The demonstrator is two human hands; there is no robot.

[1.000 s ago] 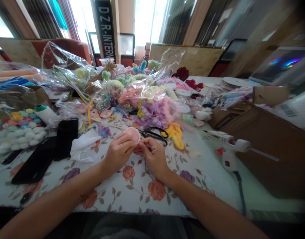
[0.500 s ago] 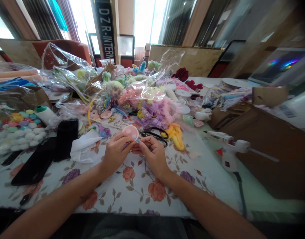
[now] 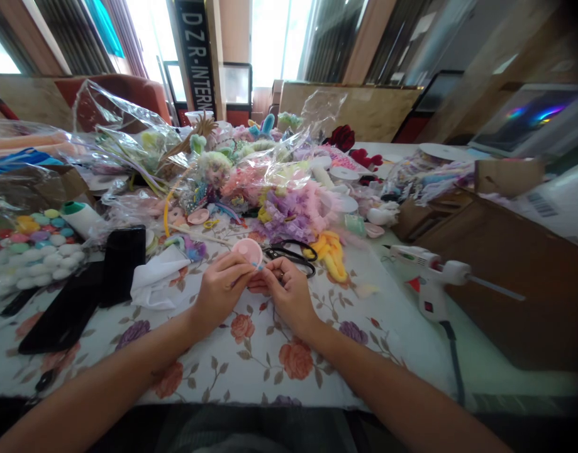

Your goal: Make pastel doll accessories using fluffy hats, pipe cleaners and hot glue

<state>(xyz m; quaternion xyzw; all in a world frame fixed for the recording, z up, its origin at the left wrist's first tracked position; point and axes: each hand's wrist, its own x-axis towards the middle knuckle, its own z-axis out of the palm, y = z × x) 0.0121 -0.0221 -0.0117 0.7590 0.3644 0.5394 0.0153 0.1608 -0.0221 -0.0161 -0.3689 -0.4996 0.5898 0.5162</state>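
Over the flowered tablecloth, my left hand and my right hand meet fingertip to fingertip. Both are closed in a pinch around a small light-blue piece, mostly hidden by the fingers and too small to name more exactly. Just behind the fingertips lies a round pink dish, partly covered by my left hand. Black-handled scissors rest beyond my right hand, with a bunched yellow cloth beside them. A white cloth is left of my left hand.
A white glue gun with its cord stands at right, before a brown cardboard box. Two flat black objects and bagged pom-poms lie at left. A heap of craft trimmings and clear plastic fills the back.
The whole view has shifted very slightly. My hands keep nearly the same pinch on the light-blue piece, with only small finger movement.
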